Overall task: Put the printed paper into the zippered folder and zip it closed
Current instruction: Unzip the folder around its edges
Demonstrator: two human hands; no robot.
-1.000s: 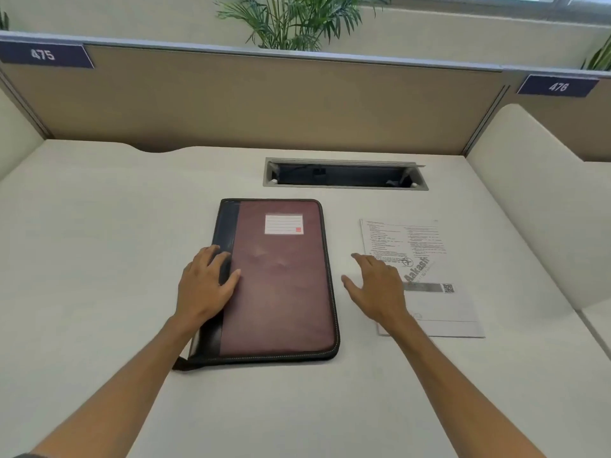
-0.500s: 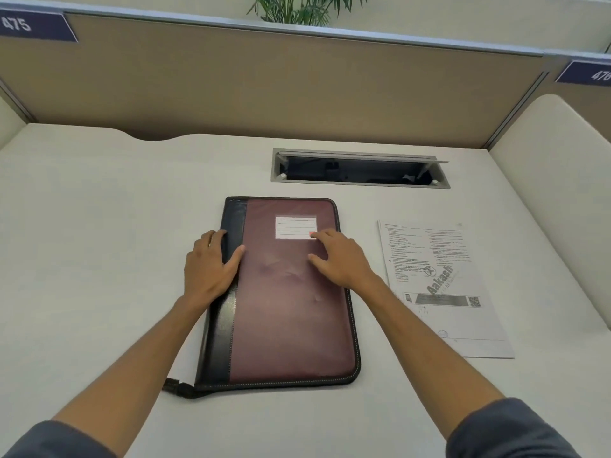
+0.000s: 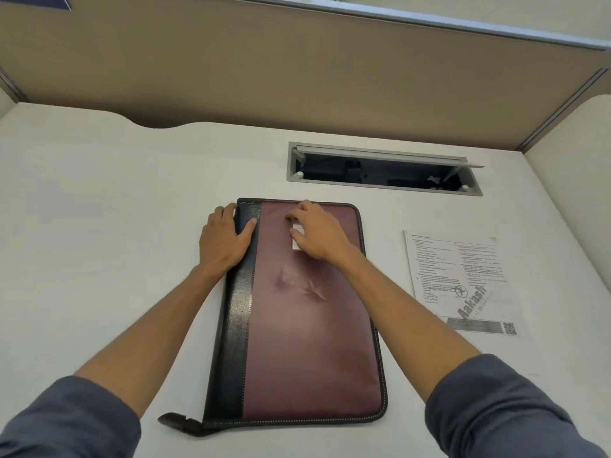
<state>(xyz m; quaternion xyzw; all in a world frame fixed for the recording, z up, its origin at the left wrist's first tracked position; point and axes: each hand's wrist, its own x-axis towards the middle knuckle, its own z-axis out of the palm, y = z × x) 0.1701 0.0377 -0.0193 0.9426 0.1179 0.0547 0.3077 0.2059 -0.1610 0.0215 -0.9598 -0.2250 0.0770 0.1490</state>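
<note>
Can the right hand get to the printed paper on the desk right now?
Probably yes. The right hand rests on the maroon and black zippered folder, holding nothing, and the white printed paper lies flat to its right with only bare white desk between.

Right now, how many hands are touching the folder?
2. The left hand rests on the zippered folder at its black spine edge, near the top left corner. The right hand lies on the maroon cover near the top, over the white label.
</note>
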